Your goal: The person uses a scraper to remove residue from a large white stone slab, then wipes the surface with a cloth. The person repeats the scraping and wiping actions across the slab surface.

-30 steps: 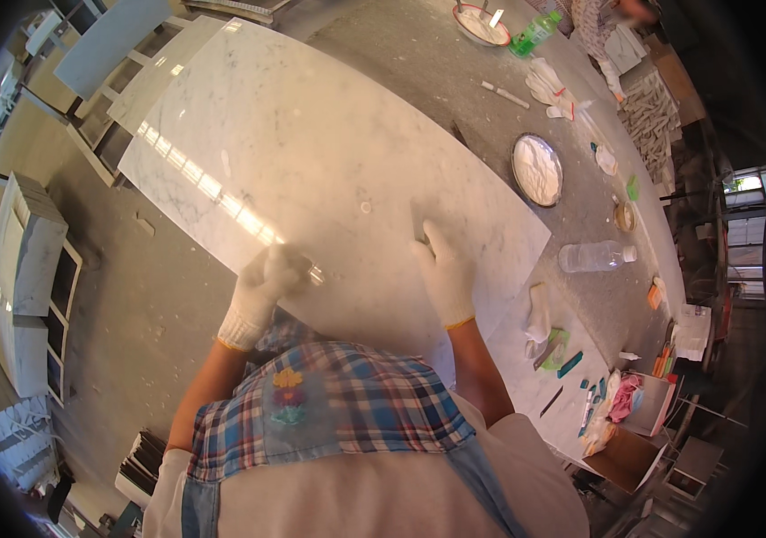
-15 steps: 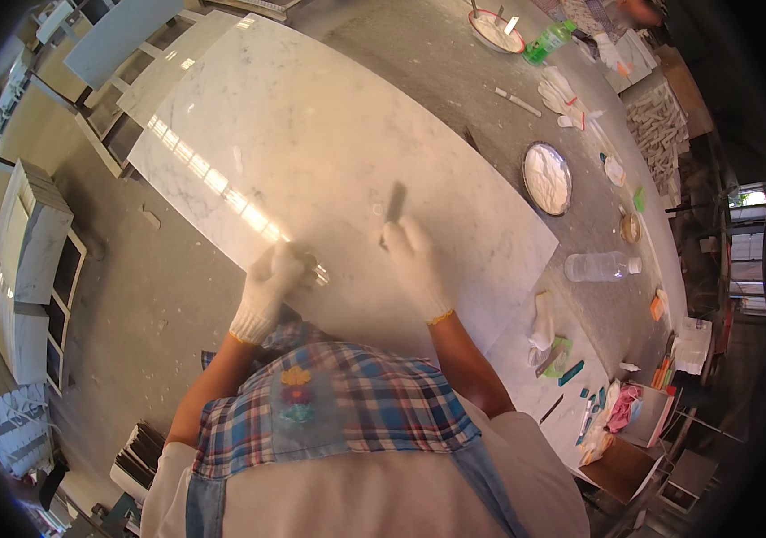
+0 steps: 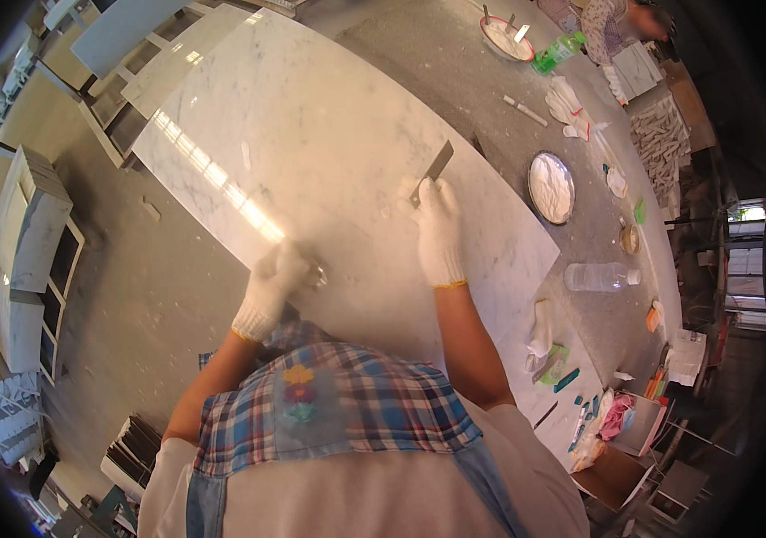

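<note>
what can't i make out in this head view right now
In the head view:
Shiny item: partly covered by the left hand, too small to identify.
Flat blade: lower part partly covered by the right hand.
Tools in the red-rimmed bowl: lower ends hidden in white material.
Co-worker: partly cut off by the upper edge.

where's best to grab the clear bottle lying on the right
Probably around the mid-body of the clear bottle, from above: it lies on its side, cap toward the picture's right, its round body uncovered. The right hand is nearer, but holds a flat tool.
</note>
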Tool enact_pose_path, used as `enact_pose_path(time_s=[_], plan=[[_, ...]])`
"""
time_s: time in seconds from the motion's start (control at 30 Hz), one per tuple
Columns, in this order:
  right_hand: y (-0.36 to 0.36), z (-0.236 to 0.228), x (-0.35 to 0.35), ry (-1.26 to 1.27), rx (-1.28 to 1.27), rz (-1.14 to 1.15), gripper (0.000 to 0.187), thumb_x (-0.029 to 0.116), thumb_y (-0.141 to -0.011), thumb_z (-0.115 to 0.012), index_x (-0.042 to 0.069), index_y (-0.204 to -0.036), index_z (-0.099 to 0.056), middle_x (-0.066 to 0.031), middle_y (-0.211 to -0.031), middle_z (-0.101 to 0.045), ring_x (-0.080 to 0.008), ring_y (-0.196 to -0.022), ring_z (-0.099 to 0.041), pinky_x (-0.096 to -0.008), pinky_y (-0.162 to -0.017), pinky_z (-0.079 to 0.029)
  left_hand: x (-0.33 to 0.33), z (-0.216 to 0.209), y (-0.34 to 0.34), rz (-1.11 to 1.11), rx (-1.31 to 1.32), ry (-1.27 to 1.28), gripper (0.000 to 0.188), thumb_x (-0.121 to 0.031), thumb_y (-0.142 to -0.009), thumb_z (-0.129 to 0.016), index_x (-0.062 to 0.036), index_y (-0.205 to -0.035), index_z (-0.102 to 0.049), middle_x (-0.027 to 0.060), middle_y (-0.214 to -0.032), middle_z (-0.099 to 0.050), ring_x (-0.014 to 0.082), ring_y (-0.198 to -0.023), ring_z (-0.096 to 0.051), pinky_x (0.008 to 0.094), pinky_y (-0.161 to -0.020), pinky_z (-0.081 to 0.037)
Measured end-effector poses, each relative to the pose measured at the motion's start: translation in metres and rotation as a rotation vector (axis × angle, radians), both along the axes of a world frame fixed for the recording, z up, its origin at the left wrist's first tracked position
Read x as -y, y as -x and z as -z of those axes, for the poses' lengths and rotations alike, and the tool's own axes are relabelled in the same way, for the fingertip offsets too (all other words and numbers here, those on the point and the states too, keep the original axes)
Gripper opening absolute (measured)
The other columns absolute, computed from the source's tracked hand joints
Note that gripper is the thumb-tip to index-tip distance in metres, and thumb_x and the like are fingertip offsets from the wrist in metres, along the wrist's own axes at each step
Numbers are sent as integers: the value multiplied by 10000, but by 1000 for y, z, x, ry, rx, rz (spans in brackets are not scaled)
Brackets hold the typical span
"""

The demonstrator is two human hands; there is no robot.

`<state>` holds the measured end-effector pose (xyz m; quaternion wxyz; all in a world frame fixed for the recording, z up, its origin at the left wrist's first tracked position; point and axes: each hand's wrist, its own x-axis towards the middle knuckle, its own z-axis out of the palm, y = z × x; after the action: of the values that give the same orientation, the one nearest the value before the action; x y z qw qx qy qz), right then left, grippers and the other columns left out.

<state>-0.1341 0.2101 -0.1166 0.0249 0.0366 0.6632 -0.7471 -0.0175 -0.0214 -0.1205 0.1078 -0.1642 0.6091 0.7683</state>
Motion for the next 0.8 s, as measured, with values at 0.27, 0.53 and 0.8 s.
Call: enact_pose_path(time_s=[0.27,0.53,0.8], plan=[[-17,29,41,-307,-170,-8,234,247,-1019,-582,32,-946,-641,-57,-787,-636,-156,-748,-571,-325,-704,-481,-2,-3,1,-31,31,-57,494,-294,-840,-686,55,-1184,-617,107,-938,-695,179,-793,-678,283,-696,-547],[-36,12,-5,-104,-79,186,225,216,-1030,-552,33,-934,-640,-2,-923,-613,-99,-860,-542,-277,-803,-454,-3,-5,1,-41,52,-51,456,-277,-863,-641,43,-1187,-620,110,-946,-697,181,-794,-681,282,-697,-545],[-29,4,-86,-660,-84,228,309,258,-1004,-578,-18,-866,-602,-90,-762,-568,-198,-726,-482,-361,-709,-433,-6,-4,2,-48,28,-18,423,-355,-908,-630,21,-1101,-646,103,-886,-702,169,-733,-672,269,-664,-531]])
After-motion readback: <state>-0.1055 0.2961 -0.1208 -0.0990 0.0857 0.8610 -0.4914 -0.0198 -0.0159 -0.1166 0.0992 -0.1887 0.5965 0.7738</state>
